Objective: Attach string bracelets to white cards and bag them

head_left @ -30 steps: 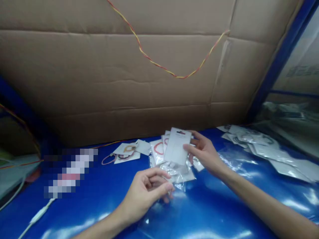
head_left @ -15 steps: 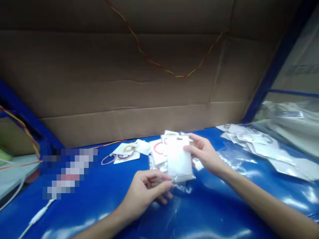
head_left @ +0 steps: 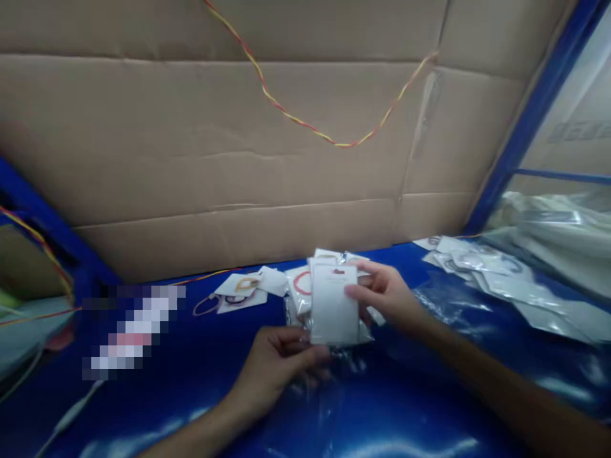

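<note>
My right hand (head_left: pixel 382 292) grips a white backing card (head_left: pixel 334 312) at its right edge, thumb in front and fingers behind. The card stands nearly upright and has a small hang hole near its top. By the card's lower left corner, my left hand (head_left: pixel 281 362) is closed, thumb against fingers, on a clear plastic bag (head_left: pixel 327 394) whose faint film hangs below. Whether the card's bottom edge is inside the bag, I cannot tell. Just behind lies a pile of bagged white cards, one with a red band (head_left: pixel 301 282) on it.
To the left lie loose cards (head_left: pixel 238 289) with hair ties or bands. More bagged cards (head_left: pixel 506 273) spread over the blue table (head_left: pixel 191 394) at right, near clear bags (head_left: pixel 443 302). A blurred-out power strip (head_left: pixel 138 331) lies left. A cardboard wall (head_left: pixel 238 159) closes the back.
The card has shifted slightly left and down toward my left hand, my right hand moving with it. My left hand has barely moved.
</note>
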The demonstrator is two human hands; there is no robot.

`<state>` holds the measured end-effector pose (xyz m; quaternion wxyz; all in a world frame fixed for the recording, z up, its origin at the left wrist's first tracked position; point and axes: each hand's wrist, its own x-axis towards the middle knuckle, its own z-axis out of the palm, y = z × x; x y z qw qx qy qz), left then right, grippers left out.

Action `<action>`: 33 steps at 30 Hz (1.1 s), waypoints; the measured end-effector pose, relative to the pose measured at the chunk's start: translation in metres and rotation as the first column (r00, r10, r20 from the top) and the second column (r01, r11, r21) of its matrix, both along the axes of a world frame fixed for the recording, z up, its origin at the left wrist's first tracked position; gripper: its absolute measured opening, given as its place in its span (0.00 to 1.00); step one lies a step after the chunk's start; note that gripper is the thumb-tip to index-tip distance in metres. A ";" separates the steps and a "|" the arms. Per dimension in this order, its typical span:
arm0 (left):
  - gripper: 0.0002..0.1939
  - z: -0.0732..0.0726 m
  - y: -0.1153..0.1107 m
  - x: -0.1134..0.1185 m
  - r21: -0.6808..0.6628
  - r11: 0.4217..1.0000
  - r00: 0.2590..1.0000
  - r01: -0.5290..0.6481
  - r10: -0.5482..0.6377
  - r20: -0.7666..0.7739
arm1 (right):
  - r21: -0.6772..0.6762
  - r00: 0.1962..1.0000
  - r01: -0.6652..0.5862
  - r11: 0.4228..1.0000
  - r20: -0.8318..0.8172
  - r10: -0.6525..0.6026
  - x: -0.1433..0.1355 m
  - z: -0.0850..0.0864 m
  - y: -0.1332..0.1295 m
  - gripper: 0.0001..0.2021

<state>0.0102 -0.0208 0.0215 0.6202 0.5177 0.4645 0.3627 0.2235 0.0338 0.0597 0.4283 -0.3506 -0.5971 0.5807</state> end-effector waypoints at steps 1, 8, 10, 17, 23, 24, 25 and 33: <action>0.19 0.001 0.000 0.000 -0.003 1.000 1.000 -0.002 0.002 0.004 | -0.001 1.000 -0.007 1.000 0.002 0.007 0.000 -0.001 0.000 0.30; 0.22 0.000 0.003 0.000 0.027 0.999 0.999 -0.019 0.019 0.028 | 0.034 0.995 -0.046 0.998 0.095 0.043 0.001 -0.003 -0.002 0.29; 0.24 0.001 0.003 0.001 0.008 1.000 0.999 -0.027 0.027 0.029 | 0.032 0.994 -0.057 0.998 0.092 0.054 0.001 -0.002 -0.002 0.30; 0.23 0.005 -0.001 0.002 0.002 0.998 0.998 -0.057 0.057 0.028 | 0.013 1.000 -0.002 1.000 0.027 0.002 0.000 0.000 -0.003 0.30; 0.21 0.000 0.001 0.001 -0.008 0.999 0.999 -0.044 0.044 0.003 | -0.017 0.994 -0.061 0.998 0.092 0.062 0.001 -0.003 -0.001 0.29; 0.21 0.000 0.001 0.002 -0.019 0.998 0.998 -0.057 0.057 0.015 | -0.026 0.995 -0.056 0.998 0.080 0.058 0.001 -0.002 -0.001 0.29; 0.21 0.000 0.001 0.002 -0.028 0.997 0.997 -0.065 0.066 0.031 | -0.031 0.997 -0.041 0.999 0.065 0.043 0.000 -0.001 -0.002 0.30; 0.23 -0.003 0.007 -0.002 -0.063 0.994 0.994 -0.092 0.095 0.044 | -0.059 0.994 -0.046 0.997 0.092 0.051 -0.001 -0.004 -0.002 0.28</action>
